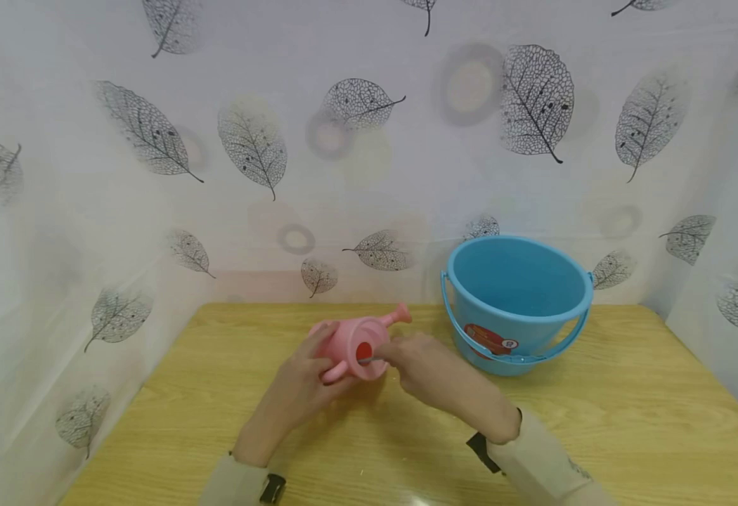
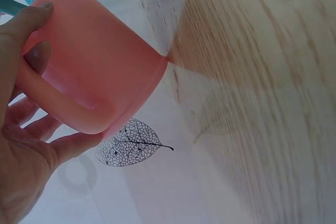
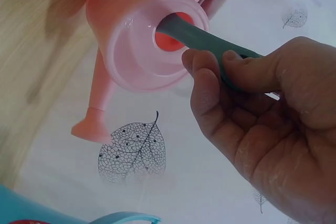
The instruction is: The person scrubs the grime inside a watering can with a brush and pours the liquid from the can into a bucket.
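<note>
A pink toy watering can (image 1: pixel 348 344) is tipped so that its round opening faces toward my right hand. My left hand (image 1: pixel 308 372) grips it on the handle side, thumb at the handle (image 2: pixel 63 106) and the other fingers along the body. In my right hand (image 3: pixel 262 114) I pinch a grey-green handle (image 3: pixel 205 43) between thumb and curled fingers. One end of this handle passes into the opening of the can, where red shows inside; that end is hidden. The can's spout (image 3: pixel 98 103) points away from me toward the back right.
A light blue bucket (image 1: pixel 521 323) with a red label and a lowered carrying handle stands at the back right of the wooden table (image 1: pixel 192 422). Behind and at both sides hangs a pale cloth (image 1: pixel 369 190) printed with dark leaves.
</note>
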{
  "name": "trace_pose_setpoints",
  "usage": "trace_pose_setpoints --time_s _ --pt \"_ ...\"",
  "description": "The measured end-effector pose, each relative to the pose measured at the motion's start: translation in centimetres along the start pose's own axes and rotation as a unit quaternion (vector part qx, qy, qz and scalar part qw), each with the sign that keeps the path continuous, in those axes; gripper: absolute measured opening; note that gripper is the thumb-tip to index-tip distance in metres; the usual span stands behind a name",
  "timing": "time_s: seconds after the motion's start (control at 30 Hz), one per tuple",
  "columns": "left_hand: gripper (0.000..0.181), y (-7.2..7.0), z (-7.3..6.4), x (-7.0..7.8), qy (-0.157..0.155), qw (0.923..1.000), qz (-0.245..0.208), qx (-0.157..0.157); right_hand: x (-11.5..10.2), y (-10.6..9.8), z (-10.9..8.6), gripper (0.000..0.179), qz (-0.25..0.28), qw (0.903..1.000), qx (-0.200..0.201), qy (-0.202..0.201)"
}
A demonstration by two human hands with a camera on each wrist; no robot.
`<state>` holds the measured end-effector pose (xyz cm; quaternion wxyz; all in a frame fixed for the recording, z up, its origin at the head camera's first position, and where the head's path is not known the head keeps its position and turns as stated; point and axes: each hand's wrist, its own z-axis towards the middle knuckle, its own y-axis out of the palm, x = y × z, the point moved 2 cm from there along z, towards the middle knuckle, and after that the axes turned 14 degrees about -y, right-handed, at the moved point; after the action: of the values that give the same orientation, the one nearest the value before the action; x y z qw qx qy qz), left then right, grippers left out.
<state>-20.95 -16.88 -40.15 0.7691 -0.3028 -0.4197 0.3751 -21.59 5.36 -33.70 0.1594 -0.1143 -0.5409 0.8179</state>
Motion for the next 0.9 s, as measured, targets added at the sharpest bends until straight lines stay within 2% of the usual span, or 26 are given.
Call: trace_pose_setpoints --time_s 0.2,0.4,0.7,0.9 --pt "0.033 0.0 0.0 0.0 0.004 1.0000 -0.003 0.002 0.0 0.0 0.3 0.046 -0.026 0.9996 -0.009 -0.006" --pt "0.032 0.1 0.0 -0.1 0.008 0.9999 0.007 0.006 0.0 1.1 0.6 0.039 -0.072 0.9970 -0.016 -0.026" --pt "0.033 0.1 0.1 0.1 0.012 0.9999 0.007 0.003 0.4 2.8 0.4 0.037 -0.153 0.9852 -0.003 -0.078" --pt "0.033 0.1 0.0 0.0 0.013 0.9999 0.008 0.006 0.3 3.1 0.5 0.030 -0.181 0.9791 -0.027 -0.088"
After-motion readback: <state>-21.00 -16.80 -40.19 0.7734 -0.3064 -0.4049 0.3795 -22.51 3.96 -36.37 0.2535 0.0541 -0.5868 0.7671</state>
